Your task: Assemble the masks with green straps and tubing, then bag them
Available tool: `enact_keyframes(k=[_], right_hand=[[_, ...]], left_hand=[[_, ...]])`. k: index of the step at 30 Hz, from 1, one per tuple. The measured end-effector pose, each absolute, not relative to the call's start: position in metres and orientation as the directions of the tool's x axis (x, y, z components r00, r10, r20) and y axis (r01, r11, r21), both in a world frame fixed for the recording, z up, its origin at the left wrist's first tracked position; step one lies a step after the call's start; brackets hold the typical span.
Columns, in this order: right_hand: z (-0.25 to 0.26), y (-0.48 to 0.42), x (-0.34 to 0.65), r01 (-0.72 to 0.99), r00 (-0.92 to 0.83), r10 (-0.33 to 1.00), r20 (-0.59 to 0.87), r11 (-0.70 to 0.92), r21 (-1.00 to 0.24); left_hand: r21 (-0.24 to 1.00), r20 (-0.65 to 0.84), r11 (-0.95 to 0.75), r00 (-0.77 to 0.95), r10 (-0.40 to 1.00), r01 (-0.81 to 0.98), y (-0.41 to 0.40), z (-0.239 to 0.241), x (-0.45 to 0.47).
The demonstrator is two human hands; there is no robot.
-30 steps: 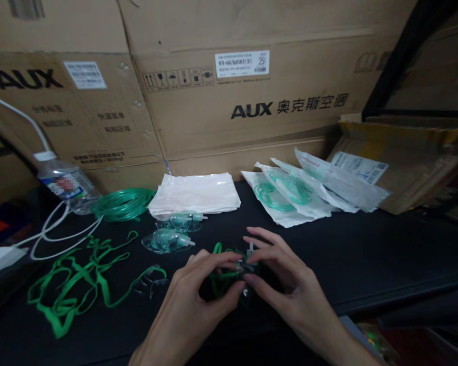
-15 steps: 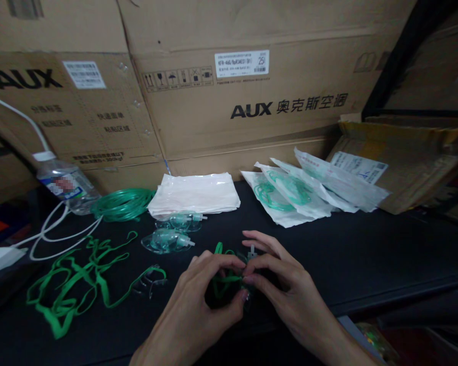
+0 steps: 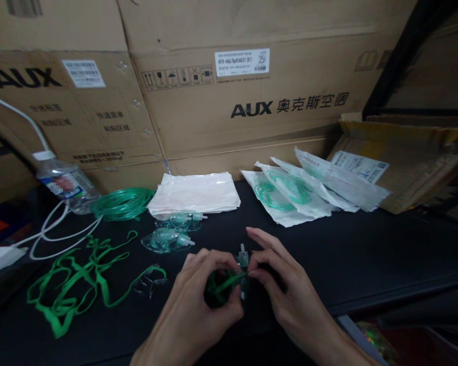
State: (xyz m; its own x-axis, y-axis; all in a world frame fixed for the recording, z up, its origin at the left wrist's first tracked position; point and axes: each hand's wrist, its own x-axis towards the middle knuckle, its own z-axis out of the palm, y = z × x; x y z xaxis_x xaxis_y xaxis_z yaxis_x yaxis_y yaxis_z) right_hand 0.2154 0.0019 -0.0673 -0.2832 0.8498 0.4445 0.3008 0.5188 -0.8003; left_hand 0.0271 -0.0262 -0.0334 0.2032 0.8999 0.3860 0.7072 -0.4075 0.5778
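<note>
Closed grips are being kept by both hands in the lower centre of the frame. By the right hand [image 3: 290,284], the end of a green elastic strap [image 3: 229,281] is being pinched between thumb and index finger. By the left hand [image 3: 200,292], a clear oxygen mask [image 3: 243,260] is apparently being held at its edge, though much of the contact is being hidden by the fingers. The mask is being kept with its connector pointing toward the top of the frame, above the black surface [image 3: 366,249].

Compared with half a second ago, the fingertips are being parted: the right hand is being shifted slightly toward the right of the frame, the strap is being stretched across the gap, and more of the connector is being exposed. Judging by this, the strap's end is being worked at the mask's edge; whether it is being threaded through an opening cannot be told.

At the lower left, loose green straps [image 3: 70,277] are lying tangled; left of centre, two more masks [image 3: 166,240] are resting near stacked white packets [image 3: 194,193].
</note>
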Motion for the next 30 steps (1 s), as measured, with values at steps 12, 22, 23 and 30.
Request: enact_keyframes(k=[12, 22, 23, 30], right_hand=[[-0.066, 0.004, 0.216, 0.167, -0.146, 0.903, 0.405, 0.425, -0.890], [-0.066, 0.006, 0.215, -0.004, -0.074, 0.949, 0.308, 0.308, -0.951], [-0.065, 0.006, 0.215, 0.005, -0.076, 0.948, 0.308, 0.309, -0.951], [-0.055, 0.002, 0.215, -0.066, -0.231, 0.931, 0.283, 0.275, -0.959]], left_hand=[[0.647, 0.397, -0.372, 0.122, 0.910, 0.666, -0.026, -0.036, 0.022], [0.663, 0.392, -0.340, 0.078, 0.917, 0.667, -0.027, -0.038, 0.020], [0.666, 0.395, -0.344, 0.078, 0.915, 0.662, -0.027, -0.037, 0.021], [0.760, 0.382, -0.388, 0.125, 0.916, 0.520, -0.023, -0.037, 0.022]])
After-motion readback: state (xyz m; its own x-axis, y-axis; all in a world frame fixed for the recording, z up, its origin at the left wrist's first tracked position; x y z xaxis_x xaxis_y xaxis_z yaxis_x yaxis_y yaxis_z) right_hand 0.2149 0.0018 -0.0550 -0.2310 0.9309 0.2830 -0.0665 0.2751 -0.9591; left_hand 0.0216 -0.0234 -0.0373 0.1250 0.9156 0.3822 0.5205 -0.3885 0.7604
